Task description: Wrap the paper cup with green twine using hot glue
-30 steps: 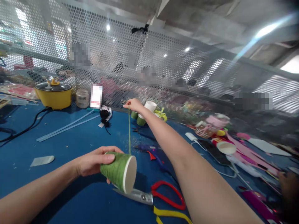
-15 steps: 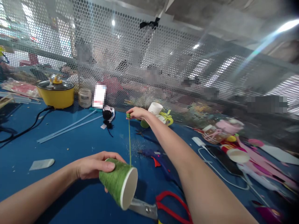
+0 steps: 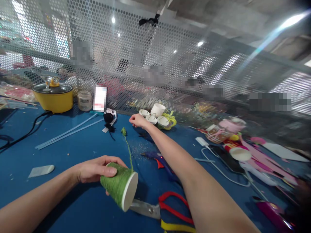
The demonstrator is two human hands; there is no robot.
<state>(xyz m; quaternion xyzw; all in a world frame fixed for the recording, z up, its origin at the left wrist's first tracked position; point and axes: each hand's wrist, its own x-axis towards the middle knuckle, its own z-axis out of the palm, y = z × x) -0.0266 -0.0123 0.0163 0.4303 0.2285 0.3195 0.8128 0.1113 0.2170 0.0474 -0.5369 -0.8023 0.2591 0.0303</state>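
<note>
Green cup (image 3: 114,185) in left hand (image 3: 98,170), right hand (image 3: 138,121) well beyond it

Your yarn (image 3: 113,184) is green, your cup (image 3: 130,191) white at the end. Table (image 3: 80,210) blue, pot (image 3: 53,102) yellow, scissors (image 3: 147,209) red-and-yellow-handled, mesh (image 3: 136,48) grey, hole-dotted.

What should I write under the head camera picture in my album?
The left hand holds a green-wrapped cup with a loose green strand; the right hand is stretched out ahead.
</note>
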